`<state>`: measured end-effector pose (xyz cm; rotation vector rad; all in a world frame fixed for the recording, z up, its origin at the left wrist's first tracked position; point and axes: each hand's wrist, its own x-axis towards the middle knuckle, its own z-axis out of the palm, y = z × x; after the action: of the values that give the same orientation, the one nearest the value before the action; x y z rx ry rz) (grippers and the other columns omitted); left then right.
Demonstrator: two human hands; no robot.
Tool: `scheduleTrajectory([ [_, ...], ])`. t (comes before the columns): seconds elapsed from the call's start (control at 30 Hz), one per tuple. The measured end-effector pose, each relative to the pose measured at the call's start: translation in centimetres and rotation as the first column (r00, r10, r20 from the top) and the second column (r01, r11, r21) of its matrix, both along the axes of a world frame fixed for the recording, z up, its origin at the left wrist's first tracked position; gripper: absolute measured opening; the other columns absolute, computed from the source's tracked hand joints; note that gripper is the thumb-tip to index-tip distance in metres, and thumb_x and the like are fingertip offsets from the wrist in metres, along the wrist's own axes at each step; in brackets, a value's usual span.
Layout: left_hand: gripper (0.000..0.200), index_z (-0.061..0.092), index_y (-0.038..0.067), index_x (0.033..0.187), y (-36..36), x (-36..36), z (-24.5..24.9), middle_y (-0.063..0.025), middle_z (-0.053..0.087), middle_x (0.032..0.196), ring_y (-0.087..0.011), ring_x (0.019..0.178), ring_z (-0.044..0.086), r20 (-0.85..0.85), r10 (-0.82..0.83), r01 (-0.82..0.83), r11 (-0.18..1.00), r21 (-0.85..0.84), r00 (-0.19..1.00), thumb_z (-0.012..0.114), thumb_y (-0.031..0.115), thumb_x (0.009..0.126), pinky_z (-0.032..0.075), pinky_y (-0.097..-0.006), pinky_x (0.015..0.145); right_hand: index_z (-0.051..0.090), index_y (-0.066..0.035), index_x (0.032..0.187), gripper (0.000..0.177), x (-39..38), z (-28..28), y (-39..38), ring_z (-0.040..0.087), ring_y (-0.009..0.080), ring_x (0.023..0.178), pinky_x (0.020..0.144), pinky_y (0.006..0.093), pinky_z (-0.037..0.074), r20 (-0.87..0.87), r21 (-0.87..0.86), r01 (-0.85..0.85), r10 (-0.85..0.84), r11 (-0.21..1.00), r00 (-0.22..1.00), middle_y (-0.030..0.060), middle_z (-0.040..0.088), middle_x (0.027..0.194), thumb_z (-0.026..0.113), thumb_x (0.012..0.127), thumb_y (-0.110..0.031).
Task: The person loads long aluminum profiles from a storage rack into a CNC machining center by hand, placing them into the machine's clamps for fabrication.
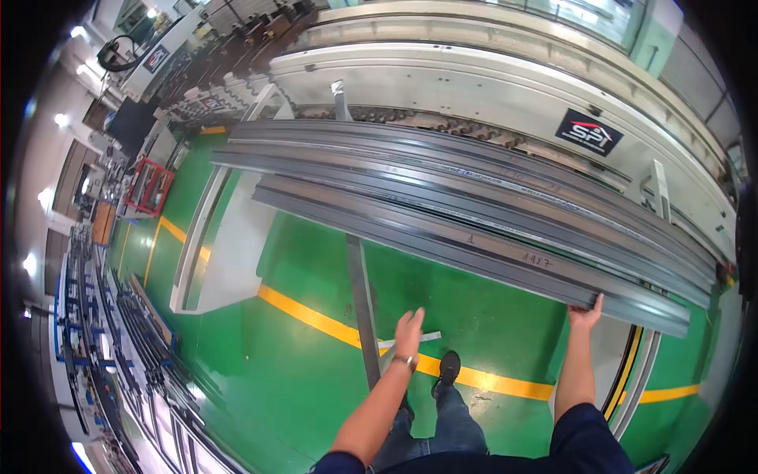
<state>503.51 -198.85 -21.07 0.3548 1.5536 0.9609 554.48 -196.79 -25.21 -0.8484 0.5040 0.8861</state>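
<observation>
Long grey metal profiles lie side by side across support arms in front of a machine. The nearest profile has handwriting on its face. My right hand is closed around the lower edge of this nearest profile, close to its right end, with the thumb up. My left hand is in the air below the profiles, touching none of them. Its fingers look blurred and partly hidden, so their pose is unclear. A small light strip shows just beside it.
A long machine with an SPI sign runs behind the profiles. A dark support bar and a white support frame stand below them. A red cart and racks of bars are at the left.
</observation>
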Motion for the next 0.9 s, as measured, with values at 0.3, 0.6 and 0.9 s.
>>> scheduleTrajectory([
  [0.3, 0.07, 0.057, 0.008, 0.133, 17.7, 10.0, -1.7, -0.0119, 0.06, 0.133, -0.0284, 0.125, 0.054, 0.72, 0.255, -0.352, 0.936, -0.015, 0.646, 0.083, 0.047, 0.081, 0.041, -0.0453, 0.109, 0.067, -0.008, 0.108, 0.031, 6.2, -3.7, -2.1, 0.064, 0.0278, 0.104, 0.088, 0.0446, 0.054, 0.034, -0.013, -0.075, 0.076, 0.997, 0.997, 0.0076, 0.068, 0.114, 0.078, 0.083, -0.022],
  [0.6, 0.049, 0.064, 0.01, 0.122, 14.8, 6.6, -3.4, -0.0054, 0.067, 0.121, -0.022, 0.107, 0.064, 0.676, 0.367, -0.409, 0.907, -0.106, 0.639, 0.084, 0.033, 0.084, 0.053, -0.039, 0.089, 0.064, -0.007, 0.105, 0.025, 2.7, -4.2, -8.0, 0.062, 0.0292, 0.107, 0.093, 0.0479, 0.052, 0.079, -0.028, -0.113, 0.115, 0.993, 0.99, 0.0079, 0.067, 0.113, 0.073, 0.083, -0.016],
  [0.9, 0.046, 0.062, 0.007, 0.126, -0.2, -7.7, 1.6, -0.0064, 0.067, 0.125, -0.0235, 0.115, 0.063, 0.636, 0.373, -0.451, 0.892, -0.044, 0.676, 0.08, 0.025, 0.088, 0.05, -0.0419, 0.1, 0.062, -0.009, 0.111, 0.031, -10.3, -1.2, -23.8, 0.061, 0.0306, 0.113, 0.101, 0.0526, 0.049, 0.115, -0.092, -0.116, 0.126, 0.989, 0.985, 0.0079, 0.066, 0.119, 0.068, 0.081, -0.013],
])
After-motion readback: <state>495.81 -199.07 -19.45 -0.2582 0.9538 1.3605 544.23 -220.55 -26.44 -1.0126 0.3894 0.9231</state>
